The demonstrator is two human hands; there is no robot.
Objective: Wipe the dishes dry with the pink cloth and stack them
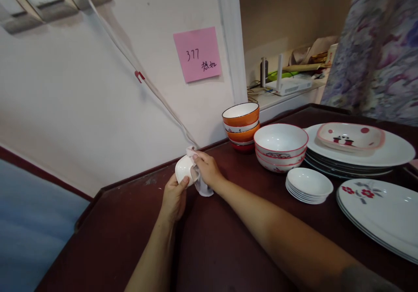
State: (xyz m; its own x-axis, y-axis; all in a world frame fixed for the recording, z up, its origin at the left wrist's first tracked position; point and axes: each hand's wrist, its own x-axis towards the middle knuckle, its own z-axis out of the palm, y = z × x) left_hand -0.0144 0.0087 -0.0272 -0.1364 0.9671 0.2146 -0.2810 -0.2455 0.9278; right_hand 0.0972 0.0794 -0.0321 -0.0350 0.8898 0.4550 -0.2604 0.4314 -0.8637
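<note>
My left hand (173,196) grips a small white bowl (183,168) by its lower edge, thumb on the near side. The bowl is tilted above the table, close to the wall. A pale cloth (204,188) is pinched in my right hand (208,168), pressed against the bowl's right rim, and its loose end hangs down. Part of the bowl is covered by the cloth and fingers. To the right of my hands stand a stack of orange and white bowls (241,117) and a pair of white bowls with red rims (281,139).
On the dark red table (209,248), small white saucers (309,183) are stacked at right. Beyond them lie oval plates with red flowers (385,209) and a large plate (398,148) carrying a pink-rimmed dish (351,135). A cable (160,96) runs down the wall.
</note>
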